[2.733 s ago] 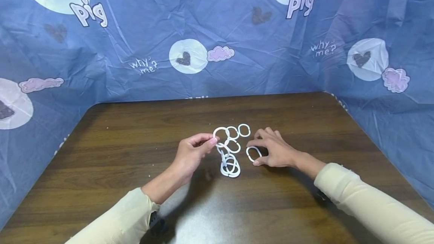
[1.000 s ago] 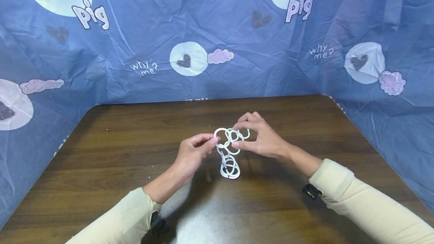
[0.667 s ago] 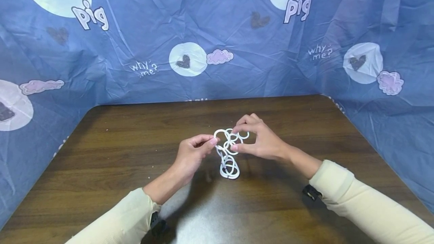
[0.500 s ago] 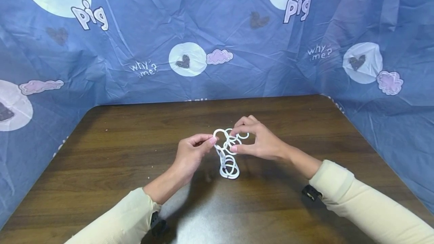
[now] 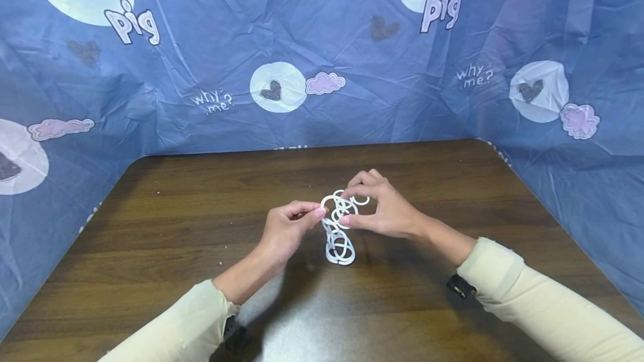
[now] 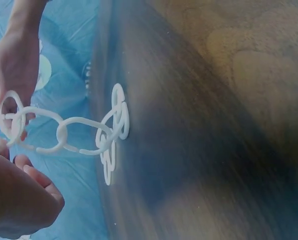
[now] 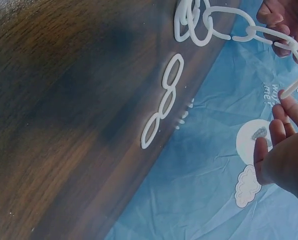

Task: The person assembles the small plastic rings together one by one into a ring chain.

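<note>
In the head view my left hand (image 5: 288,229) pinches the top ring (image 5: 329,199) of a white plastic chain between thumb and fingertips. My right hand (image 5: 387,205) holds another white ring by its two sides, close against that top ring; whether the two are hooked cannot be told. From the fingers the chain (image 6: 81,121) hangs down to the table in the left wrist view, its lower rings (image 5: 340,253) bunched on the wood. Beyond the held rings, a short row of white rings (image 7: 167,102) lies on the table in the right wrist view.
The dark wooden table (image 5: 201,183) extends around both hands. A blue printed cloth (image 5: 302,15) hangs behind it and along its sides. Dark bands show at both wrists, below pale sleeves (image 5: 493,272).
My right hand has lifted the loose ring from the table and brought it left to the chain. Most recently, my left hand has shifted slightly right, and the held rings now overlap more.
</note>
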The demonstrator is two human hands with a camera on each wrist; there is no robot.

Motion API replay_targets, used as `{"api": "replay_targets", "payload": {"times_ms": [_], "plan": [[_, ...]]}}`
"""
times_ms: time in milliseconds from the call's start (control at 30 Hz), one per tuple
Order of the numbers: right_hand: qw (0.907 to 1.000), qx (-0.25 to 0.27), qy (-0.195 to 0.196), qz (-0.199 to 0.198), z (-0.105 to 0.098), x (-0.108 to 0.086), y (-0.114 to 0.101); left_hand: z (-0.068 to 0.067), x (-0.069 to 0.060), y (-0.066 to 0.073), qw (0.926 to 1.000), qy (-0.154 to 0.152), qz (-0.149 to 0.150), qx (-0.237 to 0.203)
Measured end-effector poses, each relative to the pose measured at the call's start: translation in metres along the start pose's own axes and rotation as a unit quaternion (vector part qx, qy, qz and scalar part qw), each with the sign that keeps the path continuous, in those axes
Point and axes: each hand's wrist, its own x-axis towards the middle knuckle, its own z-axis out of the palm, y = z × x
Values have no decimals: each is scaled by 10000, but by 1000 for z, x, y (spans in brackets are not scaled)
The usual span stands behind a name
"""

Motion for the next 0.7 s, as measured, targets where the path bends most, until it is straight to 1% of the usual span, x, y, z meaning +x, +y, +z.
{"api": "replay_targets", "payload": {"times_ms": [100,200,300,400,500,600,700], "plan": [[9994,-246,208,-137,2,2,0,1,-1,-2,9998,-198,33,68],[9954,-667,570,-378,3,3,1,0,-2,-3,9995,-288,32,160],[9859,-1181,968,-690,3,5,2,-1,-3,-4,9992,-336,-28,228],[9741,-1591,1243,-1018,3,7,3,-2,-4,-3,9986,-451,-69,253],[9628,-1915,1373,-1325,3,8,4,-3,-4,-4,9981,-543,-131,240],[9534,-2140,1436,-1569,4,9,4,-4,-4,-3,9978,-540,-250,281],[9463,-2303,1472,-1726,4,10,3,-4,-3,-2,9974,-523,-353,358]]}}
